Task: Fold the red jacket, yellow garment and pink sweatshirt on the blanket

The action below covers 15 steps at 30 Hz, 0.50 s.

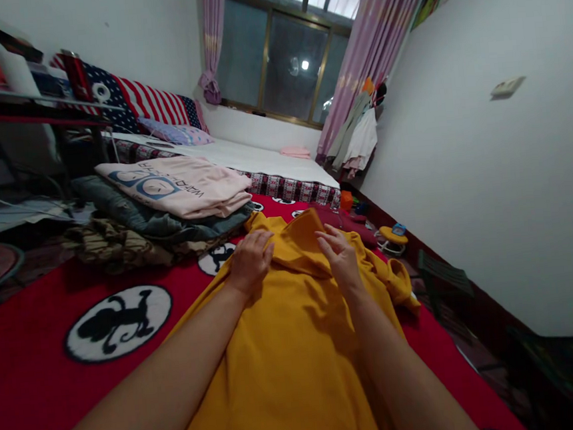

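Observation:
A mustard-yellow shirt [298, 348] lies spread in front of me, its collar [303, 225] at the far end standing partly up. My left hand [251, 261] is at the left side of the collar, its fingers bent and pressed together on the cloth. On the collar's right side, my right hand [339, 254] has its fingers slightly apart, close to the collar's edge. One sleeve [400, 282] lies bunched to the right. Both forearms cover parts of the shirt body.
Beneath the shirt is a red blanket [32, 351] with monkey prints. Folded clothes form a stack at the left, a pale pink shirt [188, 183] on top. Dark red cloth [337, 218] lies beyond the collar. A small yellow stool [392, 235] stands at the right.

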### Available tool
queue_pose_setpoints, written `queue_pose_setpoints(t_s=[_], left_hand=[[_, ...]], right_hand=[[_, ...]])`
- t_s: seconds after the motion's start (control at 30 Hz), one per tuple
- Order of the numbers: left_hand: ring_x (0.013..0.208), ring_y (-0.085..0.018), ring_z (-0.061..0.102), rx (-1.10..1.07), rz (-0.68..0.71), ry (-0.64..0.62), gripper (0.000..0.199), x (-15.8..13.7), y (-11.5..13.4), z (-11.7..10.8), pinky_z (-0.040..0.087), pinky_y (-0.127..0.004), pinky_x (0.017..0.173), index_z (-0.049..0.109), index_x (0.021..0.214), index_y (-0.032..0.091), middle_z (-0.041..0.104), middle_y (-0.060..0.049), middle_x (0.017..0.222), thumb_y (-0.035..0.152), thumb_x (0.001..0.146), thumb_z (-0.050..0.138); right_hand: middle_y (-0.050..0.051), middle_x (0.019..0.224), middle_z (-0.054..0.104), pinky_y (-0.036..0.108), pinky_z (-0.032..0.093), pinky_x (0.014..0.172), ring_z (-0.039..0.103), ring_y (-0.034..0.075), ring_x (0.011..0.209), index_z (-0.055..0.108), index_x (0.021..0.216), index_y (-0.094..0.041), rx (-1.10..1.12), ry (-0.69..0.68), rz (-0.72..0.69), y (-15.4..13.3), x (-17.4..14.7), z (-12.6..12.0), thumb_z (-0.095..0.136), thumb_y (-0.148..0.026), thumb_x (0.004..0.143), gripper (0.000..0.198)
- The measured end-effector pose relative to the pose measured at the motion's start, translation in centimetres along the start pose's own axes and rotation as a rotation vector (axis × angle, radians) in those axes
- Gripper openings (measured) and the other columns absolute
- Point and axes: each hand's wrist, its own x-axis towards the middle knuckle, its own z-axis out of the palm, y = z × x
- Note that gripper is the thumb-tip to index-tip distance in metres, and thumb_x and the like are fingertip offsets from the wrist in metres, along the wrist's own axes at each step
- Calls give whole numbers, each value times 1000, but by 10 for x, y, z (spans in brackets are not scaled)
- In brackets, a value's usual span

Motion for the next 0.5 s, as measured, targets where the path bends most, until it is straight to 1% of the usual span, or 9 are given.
queue_pose_setpoints(t_s=[0.07, 0.13, 0.17, 0.2, 0.27, 0.33, 0.4, 0.47, 0.5], left_hand=[[116, -25, 52, -20, 8, 94, 31, 1, 1, -4, 41, -40, 102, 57, 119, 16, 59, -12, 123, 26, 96, 40], [121, -24, 49, -24, 49, 89, 31, 1, 1, -5, 38, -41, 106, 57, 121, 18, 56, -11, 129, 28, 96, 40], [124, -24, 47, -19, 77, 50, 32, 1, 1, -3, 36, -41, 108, 57, 122, 19, 53, -10, 133, 29, 96, 41], [128, -24, 44, -11, 112, -14, 34, 0, 1, -1, 34, -42, 110, 56, 125, 20, 51, -9, 138, 31, 96, 41], [135, -25, 38, 11, 186, -208, 38, -3, 0, 5, 29, -44, 113, 56, 130, 24, 45, -6, 146, 38, 96, 43], [137, -27, 36, 44, 222, -427, 43, -6, -2, 13, 26, -48, 114, 56, 132, 29, 46, -5, 147, 47, 95, 43], [137, -28, 37, 82, 208, -567, 47, -9, -6, 20, 25, -50, 113, 55, 134, 32, 48, -4, 146, 54, 95, 41], [137, -28, 37, 109, 186, -610, 51, -10, -9, 25, 24, -49, 113, 53, 137, 33, 47, -4, 147, 58, 94, 38], [138, -28, 36, 114, 184, -614, 53, -10, -10, 26, 23, -48, 114, 52, 138, 33, 46, -4, 148, 59, 94, 37]], right_hand=[[12, 127, 61, 43, 37, 108, 54, 24, 121, 74, 97, -19, -71, 23, 0, 9, -11, 13, 56, -45, 85, 34], [14, 122, 64, 42, 39, 106, 57, 24, 116, 74, 96, -18, -168, 6, 8, 23, -22, 20, 54, -43, 86, 34], [14, 121, 65, 42, 41, 105, 58, 25, 115, 75, 96, -18, -219, -49, 11, 30, -27, 23, 56, -42, 85, 32], [14, 121, 65, 43, 41, 104, 59, 26, 114, 75, 97, -18, -263, -125, 5, 36, -31, 24, 60, -41, 83, 31], [12, 124, 65, 43, 41, 105, 57, 27, 118, 74, 102, -20, -306, -269, -23, 44, -37, 27, 67, -39, 78, 31], [10, 122, 67, 43, 41, 105, 58, 26, 118, 73, 103, -21, -273, -334, -37, 43, -40, 28, 68, -36, 77, 30], [9, 114, 70, 40, 46, 99, 62, 24, 111, 73, 100, -21, -186, -269, 9, 36, -38, 25, 65, -33, 79, 26], [9, 104, 73, 35, 53, 86, 67, 21, 96, 72, 100, -19, -105, -117, 84, 26, -31, 10, 59, -33, 81, 27], [9, 101, 73, 34, 54, 80, 68, 20, 89, 71, 100, -18, -86, -26, 106, 22, -27, -2, 57, -34, 82, 28]])
